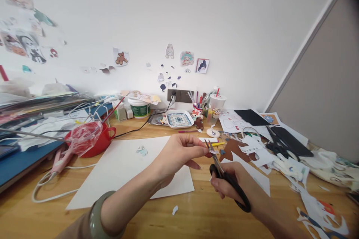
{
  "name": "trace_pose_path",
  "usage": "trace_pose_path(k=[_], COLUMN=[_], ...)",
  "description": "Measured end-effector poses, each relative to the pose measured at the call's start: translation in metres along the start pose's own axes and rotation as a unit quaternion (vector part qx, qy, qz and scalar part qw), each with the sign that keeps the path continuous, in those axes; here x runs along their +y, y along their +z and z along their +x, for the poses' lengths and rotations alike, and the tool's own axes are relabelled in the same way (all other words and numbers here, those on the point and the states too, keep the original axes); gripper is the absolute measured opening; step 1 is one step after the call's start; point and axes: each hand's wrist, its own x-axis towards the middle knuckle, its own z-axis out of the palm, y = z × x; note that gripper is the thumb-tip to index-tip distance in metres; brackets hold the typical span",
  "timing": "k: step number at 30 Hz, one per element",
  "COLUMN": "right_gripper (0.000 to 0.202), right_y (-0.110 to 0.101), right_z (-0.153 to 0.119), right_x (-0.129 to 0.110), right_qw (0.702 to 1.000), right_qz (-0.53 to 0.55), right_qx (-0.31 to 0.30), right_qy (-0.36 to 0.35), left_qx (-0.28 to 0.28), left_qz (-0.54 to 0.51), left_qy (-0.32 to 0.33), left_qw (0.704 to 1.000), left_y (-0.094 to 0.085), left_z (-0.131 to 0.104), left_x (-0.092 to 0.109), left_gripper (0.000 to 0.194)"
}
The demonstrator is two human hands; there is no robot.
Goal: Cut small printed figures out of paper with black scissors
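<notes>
My right hand [231,179] is wrapped round the black handles of a pair of scissors [220,168], whose blades point up and away, a little apart. With thumb and fingers pinched, my left hand [182,149] holds a small paper piece [213,152] at the blades; its shape is mostly hidden. Beneath my left forearm lies a large white sheet of paper [112,171], bearing a small light-blue paper cut-out [142,151]. A white paper scrap [175,210] rests on the wood in front of me.
A red pot [95,143] and a pink cabled tool [60,160] stand left. At the back are a square patterned plate [179,118], a green-white tub [140,108] and a plastic cup [215,106]. Paper offcuts [308,194] and a second pair of scissors [277,143] lie right.
</notes>
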Motion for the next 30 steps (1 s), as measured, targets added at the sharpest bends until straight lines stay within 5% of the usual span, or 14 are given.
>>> trace_pose_path(k=[30], right_gripper=[0.026], right_y=[0.003], right_z=[0.003], right_x=[0.011], right_qw=[1.0], right_qz=[-0.01], right_qx=[0.024], right_qy=[0.011], left_qx=[-0.001], left_qz=[-0.002], left_qy=[0.003], left_qw=[1.0], left_y=[-0.001], left_z=[0.001], left_x=[-0.001], left_gripper=[0.008])
